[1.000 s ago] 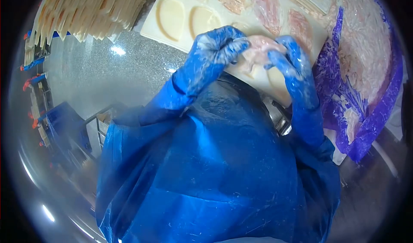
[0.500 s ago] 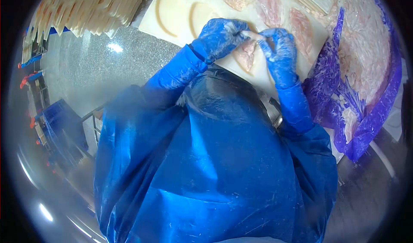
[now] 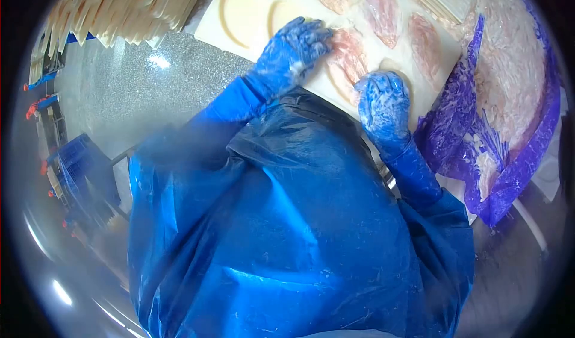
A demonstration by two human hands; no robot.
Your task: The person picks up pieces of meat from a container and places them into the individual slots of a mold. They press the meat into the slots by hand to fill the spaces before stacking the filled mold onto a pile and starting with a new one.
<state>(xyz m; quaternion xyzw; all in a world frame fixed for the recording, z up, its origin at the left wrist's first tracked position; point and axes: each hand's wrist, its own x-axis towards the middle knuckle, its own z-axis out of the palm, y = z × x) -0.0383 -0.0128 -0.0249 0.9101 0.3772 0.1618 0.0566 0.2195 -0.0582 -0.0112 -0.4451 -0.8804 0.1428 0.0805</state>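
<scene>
A pale pink meat piece (image 3: pixel 347 53) lies in a hollow of the white moulded tray (image 3: pixel 428 101), between my gloved hands. My left hand (image 3: pixel 294 52) rests at its left edge, palm down, with the fingers stretched out and a little apart. At the piece's lower right, my right hand (image 3: pixel 384 107) has its fingers curled in; whatever they hold, if anything, is hidden. Further meat pieces (image 3: pixel 380 13) fill other hollows, while two hollows at the left (image 3: pixel 242 16) hold nothing. White residue smears both blue gloves.
A purple bag (image 3: pixel 458 107) full of pale meat (image 3: pixel 509 68) lies open at the right. Stacked thin boards (image 3: pixel 120 8) stand at the upper left, above a speckled metal surface (image 3: pixel 144 86). A blue crate (image 3: pixel 87 167) is at the lower left.
My hands have moved apart: the left slightly up and left, the right downward. The meat strip pinched between them is let go, and the piece now shows more fully in its hollow.
</scene>
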